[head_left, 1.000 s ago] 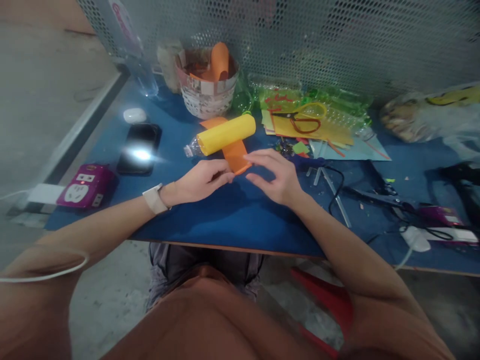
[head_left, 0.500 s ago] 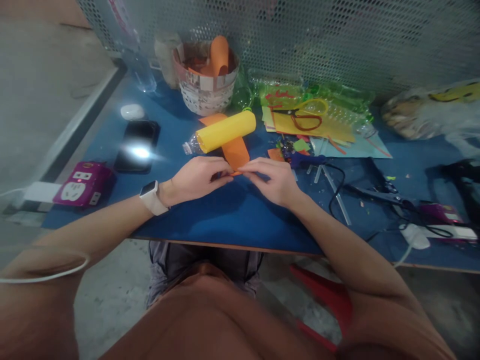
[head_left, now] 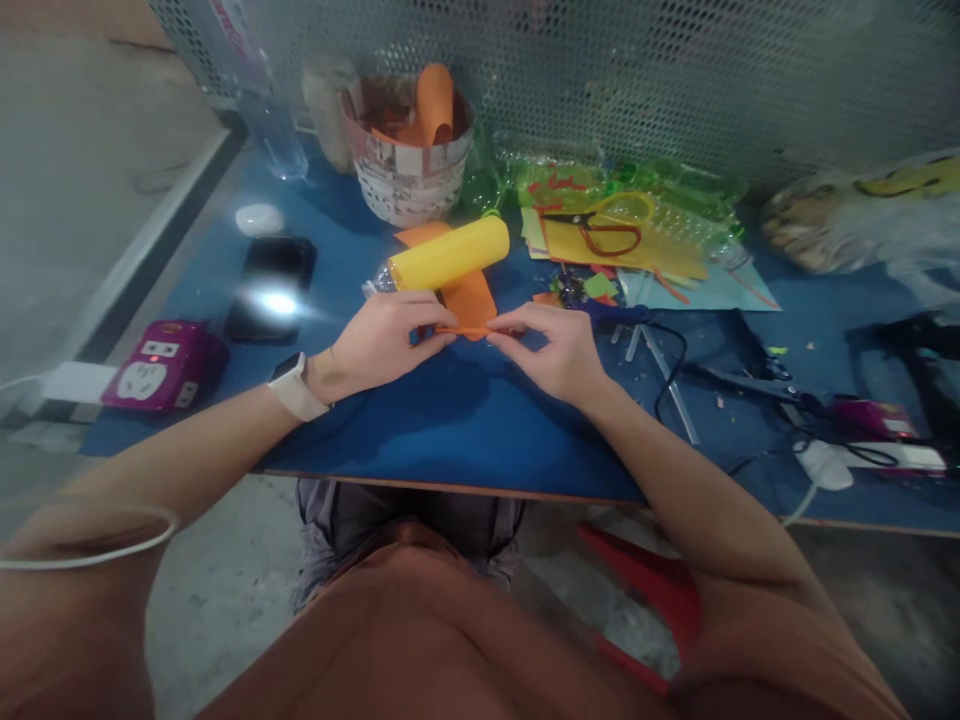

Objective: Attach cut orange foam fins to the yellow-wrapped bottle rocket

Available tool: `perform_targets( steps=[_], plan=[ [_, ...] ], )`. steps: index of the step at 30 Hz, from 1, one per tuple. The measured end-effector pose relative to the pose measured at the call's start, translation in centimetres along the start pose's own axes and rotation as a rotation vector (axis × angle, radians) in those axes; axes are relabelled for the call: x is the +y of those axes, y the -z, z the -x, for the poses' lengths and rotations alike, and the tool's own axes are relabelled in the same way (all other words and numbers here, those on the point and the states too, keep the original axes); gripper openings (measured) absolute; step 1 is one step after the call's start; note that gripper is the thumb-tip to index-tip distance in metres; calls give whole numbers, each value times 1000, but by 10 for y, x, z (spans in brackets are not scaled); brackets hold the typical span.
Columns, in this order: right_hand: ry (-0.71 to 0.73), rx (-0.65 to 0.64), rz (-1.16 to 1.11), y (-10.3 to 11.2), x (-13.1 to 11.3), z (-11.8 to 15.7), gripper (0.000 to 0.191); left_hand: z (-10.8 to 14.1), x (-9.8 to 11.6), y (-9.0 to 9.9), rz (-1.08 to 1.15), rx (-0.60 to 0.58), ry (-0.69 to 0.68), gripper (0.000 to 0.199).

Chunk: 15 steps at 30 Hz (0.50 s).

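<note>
One left hand [head_left: 384,335] and one right hand [head_left: 556,345] pinch a thin orange strip [head_left: 471,331] between finger and thumb, likely to keep it straight, back from the blue bench's [head_left: 450,435] front edge.

This looks like a makeshift craft corner; whether it belongs to a home or a small workshop cannot be told. The blue bench [head_left: 450,440] carries craft supplies: orange paper [head_left: 471,299], a bottle [head_left: 450,254] wrapped in yellow, coloured sheets [head_left: 660,262] with scissors [head_left: 613,240] on top, green plastic [head_left: 690,188] behind and scraps [head_left: 600,286] nearby. Clear sticks [head_left: 671,388] lie near a dark cord [head_left: 685,350]. A phone [head_left: 270,285] and a purple socket block [head_left: 161,368] sit casually at the left. Perforated mesh [head_left: 675,80] stands behind, and the floor [head_left: 195,580] is grey, rough and stained.
</note>
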State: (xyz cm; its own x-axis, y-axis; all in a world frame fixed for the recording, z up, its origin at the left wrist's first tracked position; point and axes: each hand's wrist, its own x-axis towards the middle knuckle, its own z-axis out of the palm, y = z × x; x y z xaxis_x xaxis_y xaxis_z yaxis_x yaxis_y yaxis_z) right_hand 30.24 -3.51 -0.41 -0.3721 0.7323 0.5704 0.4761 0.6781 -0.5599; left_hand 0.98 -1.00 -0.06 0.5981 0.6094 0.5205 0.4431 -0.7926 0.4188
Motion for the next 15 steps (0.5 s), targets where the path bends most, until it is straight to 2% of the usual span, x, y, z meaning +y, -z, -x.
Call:
perform_targets(
  steps=[6, 11, 15],
  plan=[
    [-36, 9, 15, -1, 2, 0, 18, -2, -3, 7, -54, 84, -30, 23],
    [-24, 47, -3, 1, 3, 0, 33, -10, -20, 38, -172, 279, 118, 18],
    [14, 12, -4, 1, 3, 0, 14, -15, -52, 57, -233, 400, 254, 17]
  ],
)
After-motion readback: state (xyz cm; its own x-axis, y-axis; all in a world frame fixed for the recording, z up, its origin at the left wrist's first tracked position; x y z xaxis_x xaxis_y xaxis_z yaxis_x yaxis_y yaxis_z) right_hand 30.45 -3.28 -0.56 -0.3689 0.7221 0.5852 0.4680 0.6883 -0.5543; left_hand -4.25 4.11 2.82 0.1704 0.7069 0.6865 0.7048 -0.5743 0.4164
